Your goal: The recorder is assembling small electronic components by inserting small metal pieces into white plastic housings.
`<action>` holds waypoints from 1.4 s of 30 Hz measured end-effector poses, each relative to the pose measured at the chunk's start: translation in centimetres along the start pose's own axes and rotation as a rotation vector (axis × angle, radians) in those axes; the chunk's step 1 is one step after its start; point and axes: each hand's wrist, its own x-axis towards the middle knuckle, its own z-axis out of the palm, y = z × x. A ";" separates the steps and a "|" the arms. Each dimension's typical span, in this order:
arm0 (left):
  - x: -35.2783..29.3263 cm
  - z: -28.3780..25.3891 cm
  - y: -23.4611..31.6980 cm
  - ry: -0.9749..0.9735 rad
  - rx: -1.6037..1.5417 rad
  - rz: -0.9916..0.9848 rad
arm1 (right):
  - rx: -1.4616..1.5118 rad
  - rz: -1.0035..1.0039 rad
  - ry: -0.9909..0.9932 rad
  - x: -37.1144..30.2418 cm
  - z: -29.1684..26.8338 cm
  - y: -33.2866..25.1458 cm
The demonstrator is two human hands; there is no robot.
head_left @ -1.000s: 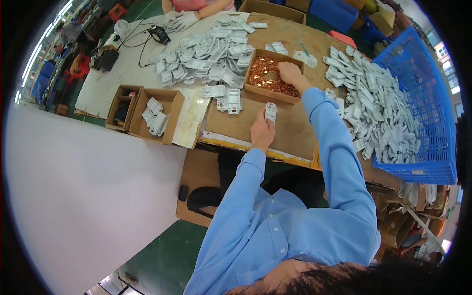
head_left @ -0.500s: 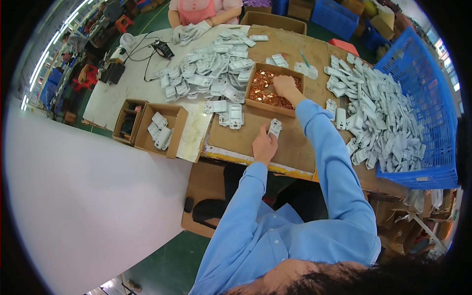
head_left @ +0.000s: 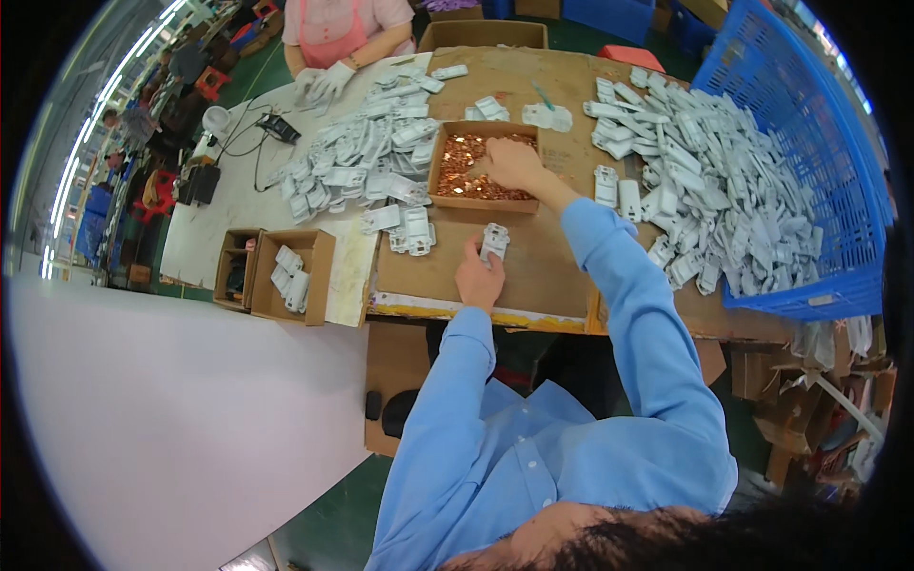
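My left hand (head_left: 480,280) is closed around the lower end of a white plastic housing (head_left: 494,240), holding it against the cardboard-covered table just in front of a shallow cardboard box (head_left: 484,204). Small shiny copper-coloured metal pieces (head_left: 464,154) fill the box. Over them, inside the box, is my right hand (head_left: 515,164), its fingers bent down and drawn together; whatever lies between the fingertips is too small to make out. Left of my left hand, a few more white housings (head_left: 413,231) lie side by side.
A heap of white housings (head_left: 357,152) spreads behind to the left. More white parts (head_left: 705,171) spill from a tipped blue crate (head_left: 809,105) at right. Small cardboard boxes (head_left: 322,276) stand at the left edge. Across the table, a co-worker's gloved hands (head_left: 325,84) rest near the heap.
The whole view has shifted, so the table sits further left. My right hand stays in the copper pieces, and my left keeps hold of the housing. The co-worker's gloved hands have drawn together.
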 end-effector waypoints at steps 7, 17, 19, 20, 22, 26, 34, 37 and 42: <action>0.8 -0.3 -0.9 0.042 0.029 0.047 | 0.609 0.178 0.215 -16.1 1.0 2.2; 1.2 1.0 -0.1 0.083 -0.061 0.154 | 0.402 0.480 0.631 -25.8 3.7 10.5; 0.9 0.8 -0.1 0.069 -0.101 0.145 | 0.362 0.518 0.584 -26.2 3.7 10.4; 0.8 0.7 -0.2 0.067 -0.109 0.158 | 0.392 0.537 0.594 -26.3 3.8 10.4; 0.9 0.7 -0.2 0.058 -0.085 0.127 | 0.400 0.555 0.608 -26.3 4.1 10.1; 0.7 0.4 -0.3 0.070 -0.112 0.149 | 0.376 0.559 0.588 -26.1 3.8 9.4; 1.2 0.6 -0.2 0.072 -0.016 0.154 | 0.335 0.560 0.609 -25.7 4.0 9.8; 0.9 0.6 0.8 0.038 -0.069 0.114 | 0.329 0.534 0.621 -25.6 4.2 10.3; 1.1 1.1 -0.8 0.060 -0.094 0.175 | 0.345 0.508 0.634 -25.9 3.9 10.2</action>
